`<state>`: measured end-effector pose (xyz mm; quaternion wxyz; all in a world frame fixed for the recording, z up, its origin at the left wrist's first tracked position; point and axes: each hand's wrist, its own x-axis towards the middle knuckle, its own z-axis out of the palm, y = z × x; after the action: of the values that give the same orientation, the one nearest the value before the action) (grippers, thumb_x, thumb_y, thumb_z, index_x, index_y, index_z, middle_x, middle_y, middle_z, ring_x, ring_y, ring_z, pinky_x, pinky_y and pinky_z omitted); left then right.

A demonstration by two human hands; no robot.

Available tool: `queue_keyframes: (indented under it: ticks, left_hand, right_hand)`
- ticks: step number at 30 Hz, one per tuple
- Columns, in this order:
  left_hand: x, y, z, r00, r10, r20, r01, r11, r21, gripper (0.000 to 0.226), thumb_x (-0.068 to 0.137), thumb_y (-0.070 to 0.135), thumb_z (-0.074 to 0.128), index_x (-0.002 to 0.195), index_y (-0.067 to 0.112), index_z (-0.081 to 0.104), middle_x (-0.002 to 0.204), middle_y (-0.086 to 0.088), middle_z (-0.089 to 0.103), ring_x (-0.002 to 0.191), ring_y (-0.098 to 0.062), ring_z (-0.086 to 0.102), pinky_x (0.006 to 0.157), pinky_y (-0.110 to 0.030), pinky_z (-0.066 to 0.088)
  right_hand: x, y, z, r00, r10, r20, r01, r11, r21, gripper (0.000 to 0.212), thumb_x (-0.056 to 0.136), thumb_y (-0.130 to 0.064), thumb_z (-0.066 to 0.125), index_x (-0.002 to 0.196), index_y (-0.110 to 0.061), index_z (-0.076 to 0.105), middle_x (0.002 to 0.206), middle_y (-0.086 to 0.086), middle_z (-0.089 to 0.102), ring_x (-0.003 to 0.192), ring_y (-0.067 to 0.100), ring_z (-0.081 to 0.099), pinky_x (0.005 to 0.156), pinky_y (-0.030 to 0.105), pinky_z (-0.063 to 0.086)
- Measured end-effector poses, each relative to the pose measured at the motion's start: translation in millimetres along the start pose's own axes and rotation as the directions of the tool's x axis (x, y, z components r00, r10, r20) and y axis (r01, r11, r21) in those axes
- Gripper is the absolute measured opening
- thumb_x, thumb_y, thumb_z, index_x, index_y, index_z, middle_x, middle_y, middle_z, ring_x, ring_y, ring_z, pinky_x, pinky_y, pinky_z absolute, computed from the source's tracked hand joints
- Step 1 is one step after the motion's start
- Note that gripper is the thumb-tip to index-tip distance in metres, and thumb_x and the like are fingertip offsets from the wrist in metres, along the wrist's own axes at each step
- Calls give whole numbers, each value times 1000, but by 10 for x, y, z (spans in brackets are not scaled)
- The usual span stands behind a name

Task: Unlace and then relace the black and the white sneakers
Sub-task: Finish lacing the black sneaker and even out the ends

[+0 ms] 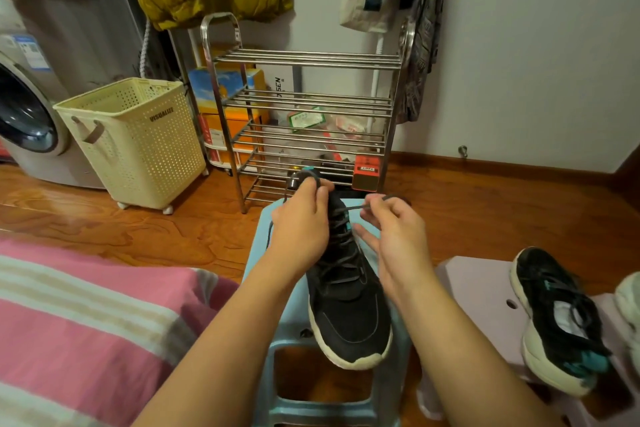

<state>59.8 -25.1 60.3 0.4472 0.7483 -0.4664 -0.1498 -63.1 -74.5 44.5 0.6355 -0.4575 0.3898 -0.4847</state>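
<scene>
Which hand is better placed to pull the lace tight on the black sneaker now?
Probably the right hand: it pinches a lace stretched sideways from the black sneaker on the blue stool. The left hand grips near the collar, steadying it.

Bare forearms, no sleeves

Shoe rack close beyond the stool

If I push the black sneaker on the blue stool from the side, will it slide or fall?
The black sneaker probably tips easily: its toe overhangs the blue stool edge. The smooth-looking plastic seat may let it slide.
</scene>
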Motion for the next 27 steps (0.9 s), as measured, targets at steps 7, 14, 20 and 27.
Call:
queue_keyframes:
  ticks: [7,14,20,27]
  left_hand:
    - [-3,-2,-2,964,231,133,-260,926,275,23,104,24,40,106,23,63,105,3,62,103,-22,54,93,-43,38]
    - [-53,-84,-242,969,-16,247,89,953,-289,34,107,37,45,97,27,76,101,3,74,102,-13,68,97,-40,53]
    - [-60,-174,-405,970,105,221,-26,943,-330,24,91,6,72,90,28,81,99,7,76,102,-6,69,94,-31,52]
    - [-44,-192,-164,947,271,-170,-264,962,62,22,78,10,70,82,25,54,85,8,57,78,-12,54,69,-33,46]
  right_hand:
    - [159,-225,119,749,-392,534,648,600,-468,19,96,-24,64,109,-24,78,117,-11,69,112,2,61,100,22,47]
    - [330,-244,-142,841,-417,344,501,362,-786,36,97,-45,49,80,-21,69,73,-3,66,75,22,63,71,40,51]
    - [263,-260,9,794,-235,560,607,336,-720,22,88,-29,71,105,-42,75,92,-12,64,93,11,59,82,36,50]
    - [348,-42,129,757,-281,590,642,487,-592,20,87,-12,70,82,-31,67,86,-16,60,85,-5,54,76,12,38]
